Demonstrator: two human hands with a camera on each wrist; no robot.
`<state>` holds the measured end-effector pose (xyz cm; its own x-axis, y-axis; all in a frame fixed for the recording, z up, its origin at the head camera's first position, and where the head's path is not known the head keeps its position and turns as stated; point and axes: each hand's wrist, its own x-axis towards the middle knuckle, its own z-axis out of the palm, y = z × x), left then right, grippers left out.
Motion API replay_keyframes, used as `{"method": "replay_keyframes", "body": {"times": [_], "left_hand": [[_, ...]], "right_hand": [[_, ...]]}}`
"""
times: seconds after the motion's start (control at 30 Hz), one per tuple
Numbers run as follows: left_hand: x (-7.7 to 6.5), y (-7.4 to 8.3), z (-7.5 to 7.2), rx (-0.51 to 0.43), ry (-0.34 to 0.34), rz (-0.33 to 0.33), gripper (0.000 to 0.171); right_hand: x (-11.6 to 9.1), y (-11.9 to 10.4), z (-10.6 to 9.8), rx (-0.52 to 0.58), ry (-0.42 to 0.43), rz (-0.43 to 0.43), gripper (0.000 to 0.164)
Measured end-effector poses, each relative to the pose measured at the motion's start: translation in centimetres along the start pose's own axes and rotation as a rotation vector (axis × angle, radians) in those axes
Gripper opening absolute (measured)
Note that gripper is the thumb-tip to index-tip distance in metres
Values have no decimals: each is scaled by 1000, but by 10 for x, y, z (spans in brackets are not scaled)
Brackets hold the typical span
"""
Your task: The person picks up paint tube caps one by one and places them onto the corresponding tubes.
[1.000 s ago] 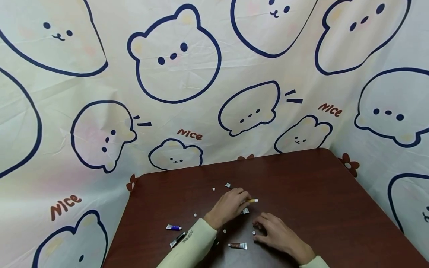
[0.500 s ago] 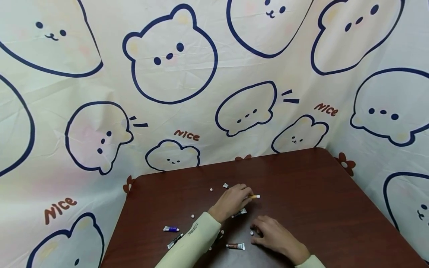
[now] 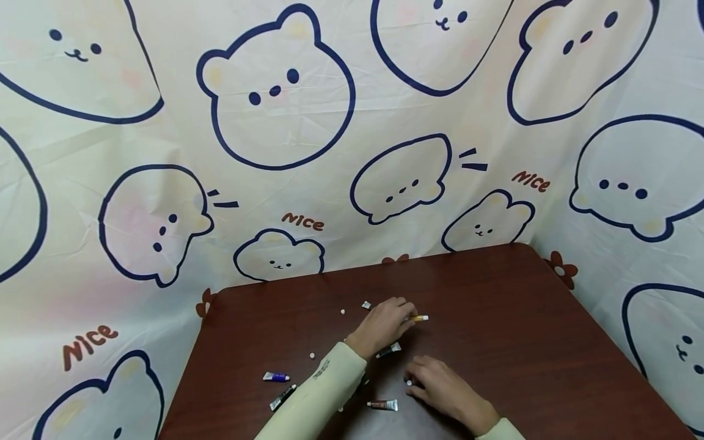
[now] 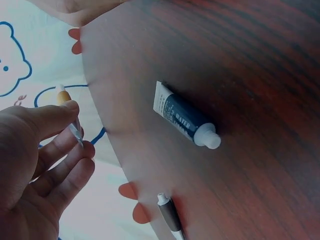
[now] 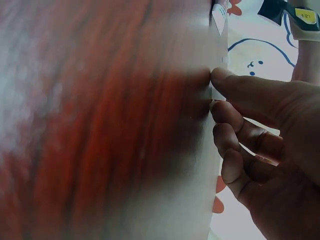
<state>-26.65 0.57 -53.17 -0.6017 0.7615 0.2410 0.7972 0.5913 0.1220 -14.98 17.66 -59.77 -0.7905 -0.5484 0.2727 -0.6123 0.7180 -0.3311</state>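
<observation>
In the head view my left hand [image 3: 385, 321] reaches over the table's middle and grips a slim yellow paint tube [image 3: 420, 318], its white tip pointing right. The left wrist view shows that tube [image 4: 64, 96] pinched between thumb and fingers, silver end toward the palm. Below that hand lies a dark paint tube [image 4: 185, 117] with a white cap, and another dark tube [image 4: 171, 215] stands partly in frame. My right hand [image 3: 442, 386] is low on the table, thumb and forefinger on either side of a small white cap [image 3: 409, 383], pinching it. The fingertips meet the tabletop in the right wrist view.
On the brown table [image 3: 495, 305] lie a purple tube [image 3: 276, 377], a black tube [image 3: 283, 397] and a brown tube [image 3: 382, 404]. Small white caps [image 3: 311, 355] are scattered about. The left sleeve [image 3: 324, 385] covers part of the table. A cartoon-printed cloth [image 3: 275, 195] hangs behind.
The left hand moves slightly farther away and right with the yellow tube, uncovering more of a dark tube beneath. The right hand shifts a little left, closing around the white cap. The view drifts slightly.
</observation>
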Motion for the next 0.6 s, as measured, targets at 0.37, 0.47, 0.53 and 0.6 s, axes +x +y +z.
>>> {"method": "replay_keyframes", "body": {"times": [0.37,0.47,0.53,0.6], "left_hand": [[9,-1,7,8,-29,-2,12],[11,-1,10,11,-44,-4,13],[13,-2,12,13,-53,-5,14],[14,-3,15,15,-60,-8,14]], "right_hand": [[-2,0,-2,-11,24,-9,18],[-3,-1,-6,-12,39,-11,19],[-4,-2,-9,-18,53,-13,20],[-5,-3,-11,-26,64,-14,20]]}}
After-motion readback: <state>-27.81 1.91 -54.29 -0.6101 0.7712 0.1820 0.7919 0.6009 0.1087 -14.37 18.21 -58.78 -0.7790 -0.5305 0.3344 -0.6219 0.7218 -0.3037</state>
